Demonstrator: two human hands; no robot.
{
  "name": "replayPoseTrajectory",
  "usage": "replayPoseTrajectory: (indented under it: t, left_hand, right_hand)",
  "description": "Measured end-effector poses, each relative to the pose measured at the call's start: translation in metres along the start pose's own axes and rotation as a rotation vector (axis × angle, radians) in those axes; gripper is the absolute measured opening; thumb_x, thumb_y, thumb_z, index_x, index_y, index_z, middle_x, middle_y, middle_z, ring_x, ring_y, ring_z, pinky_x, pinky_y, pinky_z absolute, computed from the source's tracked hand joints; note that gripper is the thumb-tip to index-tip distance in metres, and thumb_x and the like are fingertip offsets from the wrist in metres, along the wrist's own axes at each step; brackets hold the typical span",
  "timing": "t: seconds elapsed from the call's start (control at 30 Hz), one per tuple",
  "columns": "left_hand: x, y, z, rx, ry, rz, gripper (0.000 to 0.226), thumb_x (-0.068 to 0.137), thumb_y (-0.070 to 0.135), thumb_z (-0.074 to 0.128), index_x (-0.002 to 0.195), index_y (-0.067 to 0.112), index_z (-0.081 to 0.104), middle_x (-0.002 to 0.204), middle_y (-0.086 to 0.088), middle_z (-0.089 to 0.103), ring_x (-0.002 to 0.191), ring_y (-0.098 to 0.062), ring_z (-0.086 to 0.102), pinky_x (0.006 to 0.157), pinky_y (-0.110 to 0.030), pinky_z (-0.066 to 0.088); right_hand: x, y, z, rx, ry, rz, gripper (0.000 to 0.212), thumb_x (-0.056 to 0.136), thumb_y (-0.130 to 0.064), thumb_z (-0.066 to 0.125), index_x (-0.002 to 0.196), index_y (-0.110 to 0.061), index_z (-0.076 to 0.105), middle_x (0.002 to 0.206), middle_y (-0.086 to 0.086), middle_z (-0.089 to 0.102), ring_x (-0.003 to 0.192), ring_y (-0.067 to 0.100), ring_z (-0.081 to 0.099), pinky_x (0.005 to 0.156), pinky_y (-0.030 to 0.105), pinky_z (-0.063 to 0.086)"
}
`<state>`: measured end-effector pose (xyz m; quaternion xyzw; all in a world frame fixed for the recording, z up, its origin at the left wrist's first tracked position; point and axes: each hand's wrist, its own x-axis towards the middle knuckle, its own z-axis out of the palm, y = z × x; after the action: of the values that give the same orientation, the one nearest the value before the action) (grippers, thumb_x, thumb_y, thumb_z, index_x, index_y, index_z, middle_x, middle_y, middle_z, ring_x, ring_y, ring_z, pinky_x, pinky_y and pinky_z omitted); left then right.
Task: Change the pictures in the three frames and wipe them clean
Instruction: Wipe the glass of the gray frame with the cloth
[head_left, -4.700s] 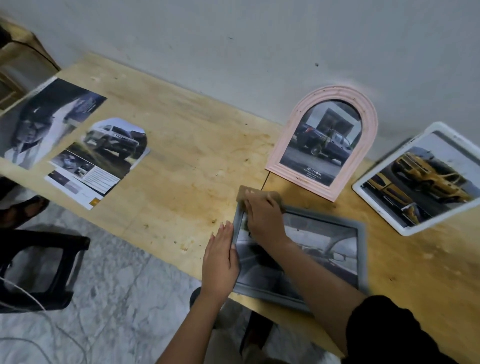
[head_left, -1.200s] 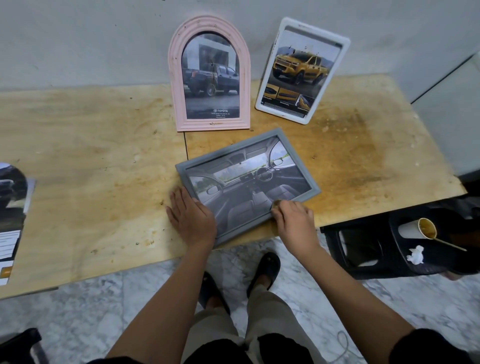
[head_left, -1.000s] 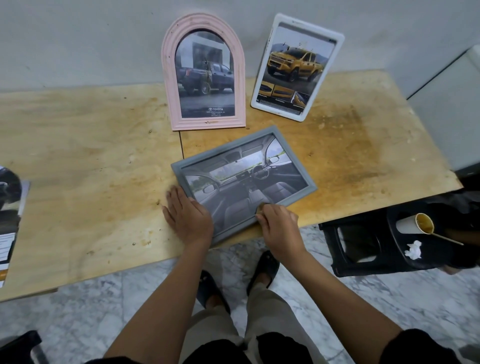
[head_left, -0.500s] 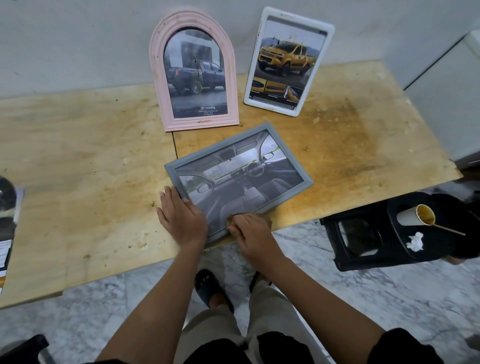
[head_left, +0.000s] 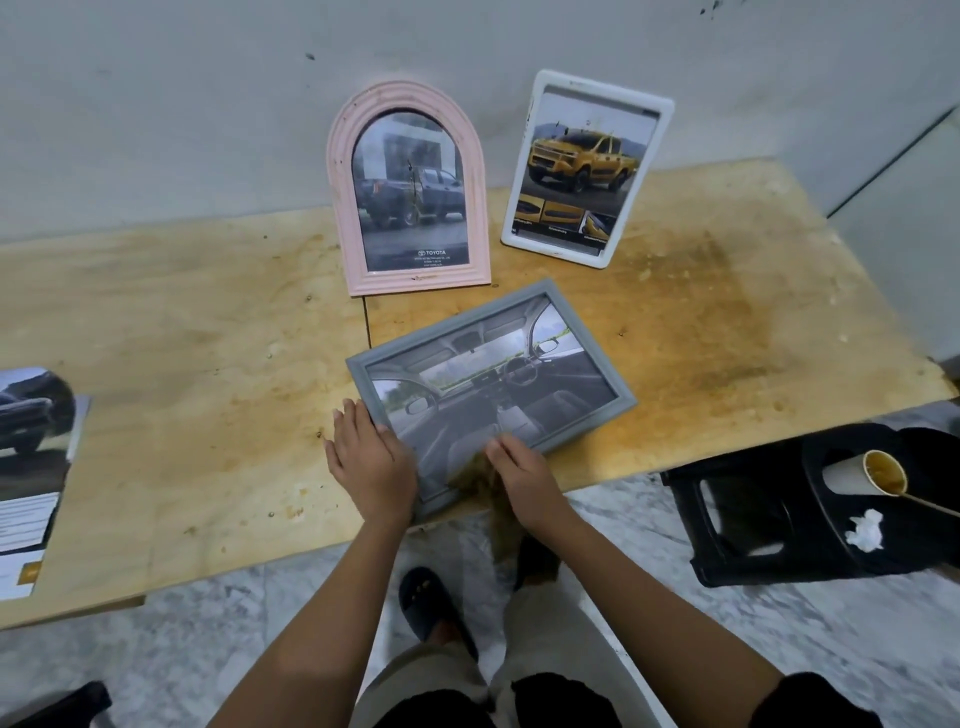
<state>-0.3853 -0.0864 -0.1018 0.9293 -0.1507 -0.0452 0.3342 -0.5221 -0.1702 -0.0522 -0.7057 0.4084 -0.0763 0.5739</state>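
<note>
At the desk's (head_left: 208, 338) near edge the grey frame (head_left: 493, 384) lies flat: light, stiff, front likely breakable. My left hand (head_left: 371, 462), flat, pins its corner; my right hand (head_left: 522, 470) presses the cloth (head_left: 470, 475); I'd lift by the rim.

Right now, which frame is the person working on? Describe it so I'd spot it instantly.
On the stained wooden table, near its front edge, the grey frame is touched by the left hand and right hand. Unlike the pink arched frame and white frame standing by the wall, it lies flat and shows a car's interior.
</note>
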Motion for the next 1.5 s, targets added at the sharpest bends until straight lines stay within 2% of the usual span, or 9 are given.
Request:
replayPoseTrajectory:
  t: [0.13,0.43,0.57,0.7,0.8,0.9,1.13,1.33,1.5]
  left_hand:
    - [0.002,-0.002,-0.005,-0.011,-0.058,-0.024,0.055,0.092,0.028,0.024,0.142,0.009,0.037,0.151,-0.005,0.032,0.143,-0.018,0.017,0.117,-0.038,0.004]
    - [0.011,-0.001,-0.025,-0.108,-0.197,-0.062,0.043,0.097,0.017,0.042,0.139,0.009,0.042,0.151,-0.006,0.031,0.142,-0.021,0.022,0.116,-0.041,0.019]
    - [0.01,0.003,-0.025,-0.131,-0.185,-0.107,0.041,0.098,0.016,0.042,0.138,0.007,0.043,0.151,-0.007,0.032,0.141,-0.022,0.023,0.116,-0.038,0.019]
    - [0.002,0.007,-0.02,-0.119,-0.135,-0.15,0.041,0.099,0.017,0.04,0.138,0.005,0.042,0.15,-0.008,0.034,0.14,-0.022,0.024,0.115,-0.035,0.019]
    - [0.001,0.007,-0.015,-0.117,-0.093,-0.176,0.041,0.098,0.015,0.04,0.138,0.004,0.043,0.149,-0.009,0.035,0.139,-0.023,0.026,0.115,-0.036,0.021]
    - [0.003,0.008,-0.01,-0.126,-0.056,-0.185,0.039,0.098,0.013,0.04,0.135,0.003,0.046,0.147,-0.01,0.037,0.138,-0.024,0.028,0.114,-0.038,0.023]
    - [-0.001,0.011,-0.003,-0.101,-0.024,-0.183,0.041,0.099,0.018,0.039,0.137,0.005,0.044,0.148,-0.01,0.036,0.138,-0.024,0.026,0.115,-0.04,0.023]
    - [-0.005,0.019,0.003,-0.057,-0.03,-0.173,0.048,0.099,0.021,0.041,0.142,0.002,0.033,0.151,-0.012,0.03,0.142,-0.026,0.02,0.117,-0.044,0.017]
    - [0.009,0.024,0.007,-0.058,-0.035,-0.181,0.047,0.098,0.013,0.04,0.143,0.001,0.032,0.151,-0.013,0.029,0.143,-0.025,0.019,0.117,-0.039,0.017]
  right_hand:
    - [0.028,-0.008,-0.022,0.32,0.148,0.326,0.027,0.101,-0.03,0.038,0.093,-0.014,0.058,0.101,0.014,0.06,0.101,0.026,0.056,0.089,0.033,0.044]
    - [0.092,-0.038,-0.085,0.646,0.297,0.525,0.047,0.098,-0.048,0.036,0.107,-0.008,0.06,0.091,0.01,0.063,0.079,0.026,0.061,0.073,0.038,0.053]
    - [0.109,-0.044,-0.111,0.664,0.347,0.515,0.039,0.096,-0.047,0.04,0.101,-0.012,0.055,0.094,0.01,0.061,0.081,0.025,0.06,0.083,0.041,0.051]
    - [0.127,-0.041,-0.14,0.489,0.512,0.391,0.048,0.097,-0.047,0.034,0.119,-0.008,0.051,0.111,0.014,0.058,0.099,0.03,0.057,0.085,0.041,0.049]
    - [0.131,-0.041,-0.166,0.211,0.648,0.147,0.035,0.101,-0.037,0.032,0.087,-0.007,0.046,0.076,0.002,0.046,0.076,0.022,0.046,0.07,0.03,0.033]
    - [0.128,-0.038,-0.189,-0.013,0.707,-0.029,0.027,0.101,-0.03,0.036,0.085,-0.008,0.042,0.073,0.005,0.045,0.074,0.022,0.043,0.063,0.028,0.025]
    - [0.128,0.009,-0.192,-0.701,0.517,-0.115,0.025,0.098,-0.031,0.04,0.092,-0.009,0.051,0.084,0.017,0.059,0.085,0.036,0.055,0.081,0.043,0.036]
    - [0.115,0.048,-0.177,-0.753,0.269,-0.144,0.042,0.098,-0.034,0.042,0.133,-0.013,0.047,0.138,0.009,0.048,0.134,0.026,0.035,0.114,0.043,0.018]
    - [0.114,0.051,-0.181,-0.751,0.284,-0.162,0.042,0.098,-0.026,0.042,0.136,-0.009,0.045,0.142,0.01,0.046,0.136,0.024,0.034,0.113,0.042,0.023]
